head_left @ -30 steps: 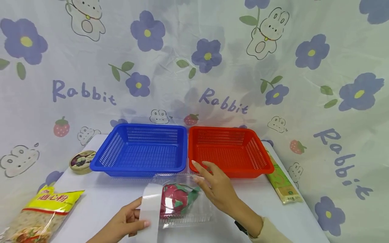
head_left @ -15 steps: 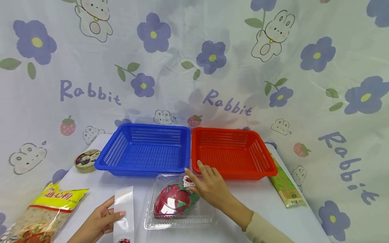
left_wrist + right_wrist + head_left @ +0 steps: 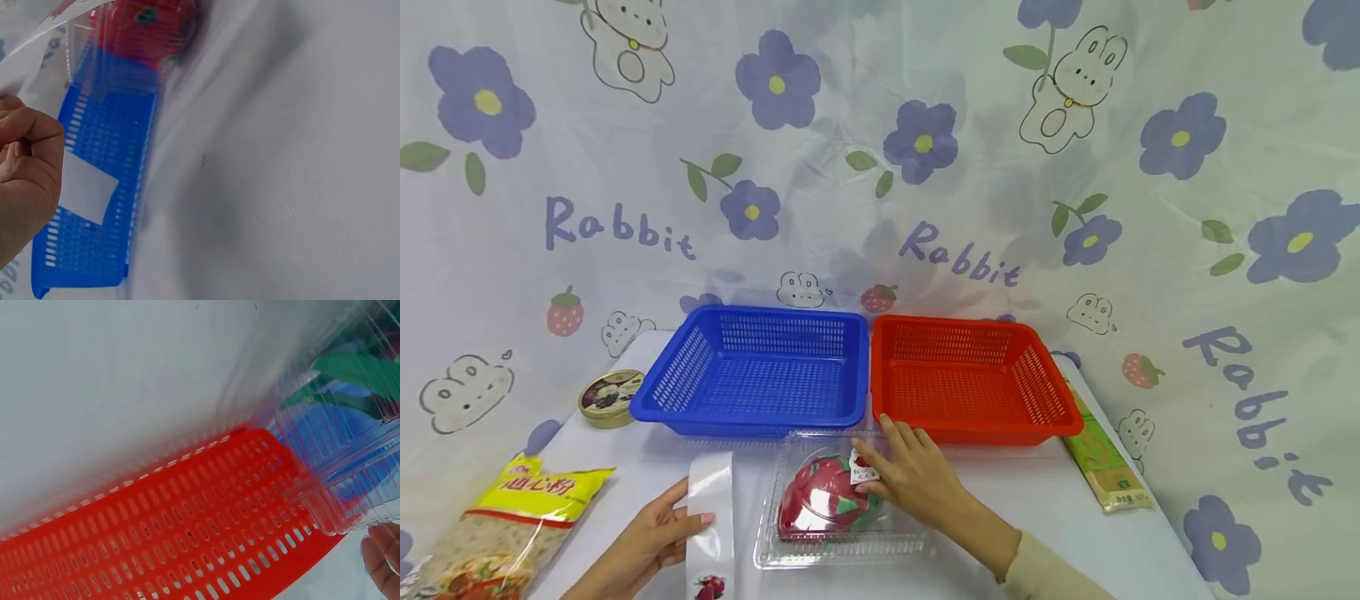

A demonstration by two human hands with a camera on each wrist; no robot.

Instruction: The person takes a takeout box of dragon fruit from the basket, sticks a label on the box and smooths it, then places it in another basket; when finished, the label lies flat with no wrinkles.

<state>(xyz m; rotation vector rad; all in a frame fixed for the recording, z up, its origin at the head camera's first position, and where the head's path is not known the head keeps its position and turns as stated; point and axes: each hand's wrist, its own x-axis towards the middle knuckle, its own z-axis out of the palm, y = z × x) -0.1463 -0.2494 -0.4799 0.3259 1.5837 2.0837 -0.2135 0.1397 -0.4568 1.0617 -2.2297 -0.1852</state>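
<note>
Fingers at work: the left hand (image 3: 651,537) pinches a strip, the right hand (image 3: 917,479) reaches over a box.

The left thumb and fingers are closed on the white strip (image 3: 709,508) (a red fruit is printed near its lower end); the right fingers are parted and slightly bent around a small label (image 3: 862,469) over the box, though I can't tell whether they grip it. The clear box (image 3: 842,551) sits on the white table (image 3: 1120,554) between the hands, a red fruit (image 3: 822,504) with green tips inside. Just beyond stand the blue basket (image 3: 748,421) and, right beside it, the red basket (image 3: 985,429). Further out are a round tin (image 3: 610,400) and a yellow-topped bag (image 3: 505,533) at left, a green packet (image 3: 1101,454) at right, and a flowered cloth (image 3: 827,217) behind.
</note>
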